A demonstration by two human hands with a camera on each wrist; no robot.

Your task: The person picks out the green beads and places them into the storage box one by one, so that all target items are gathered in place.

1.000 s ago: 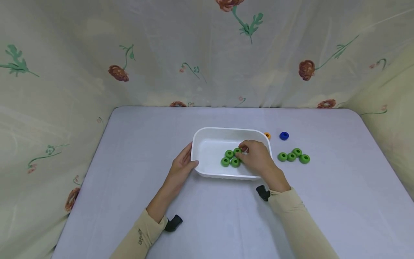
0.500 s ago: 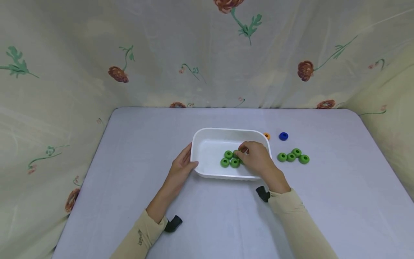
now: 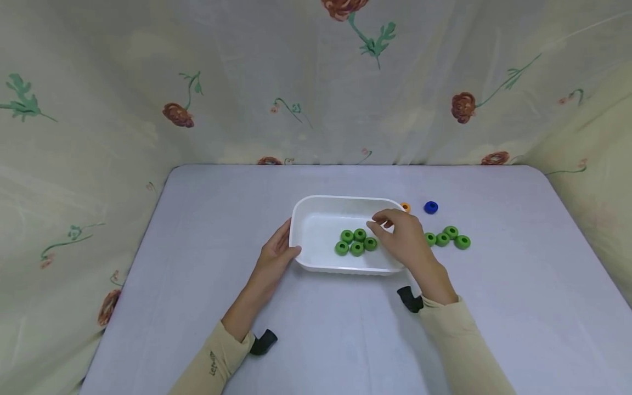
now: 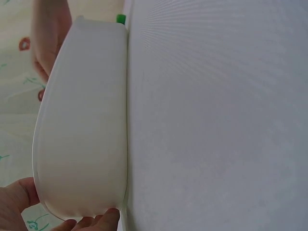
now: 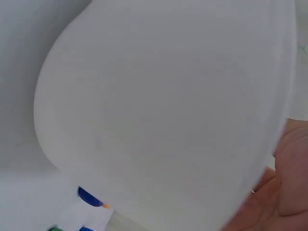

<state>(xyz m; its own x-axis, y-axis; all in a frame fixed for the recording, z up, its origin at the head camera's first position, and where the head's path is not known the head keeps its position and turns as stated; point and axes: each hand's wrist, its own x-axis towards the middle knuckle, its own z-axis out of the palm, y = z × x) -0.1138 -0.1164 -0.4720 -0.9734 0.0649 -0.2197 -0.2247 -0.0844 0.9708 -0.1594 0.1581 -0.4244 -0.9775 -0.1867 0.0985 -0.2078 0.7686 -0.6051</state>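
Observation:
A white plastic tray [image 3: 318, 219] stands on the table. My left hand [image 3: 276, 258] grips its left end, thumb over the rim; in the left wrist view, fingers [image 4: 111, 219] press against the wall. Inside the tray lies a cluster of several green beads [image 3: 370, 244], round with a hole in each. Just right of this cluster, my right hand [image 3: 402, 238] hovers over the tray's right end. Its thumb and forefinger are apart, and nothing shows between them. In the right wrist view the tray wall hides part of the hand [image 5: 293, 178].
Right of the tray, several more green beads [image 3: 462, 242] lie on the table, partly behind my right hand. A blue bead [image 3: 431, 208] sits beyond them. An orange bead [image 3: 405, 207] shows at the tray's back right corner. Flowered curtains [image 3: 222, 131] surround the table.
My right hand has let go of a green bead in the cluster and moved up and right. The left hand keeps its hold on the tray.

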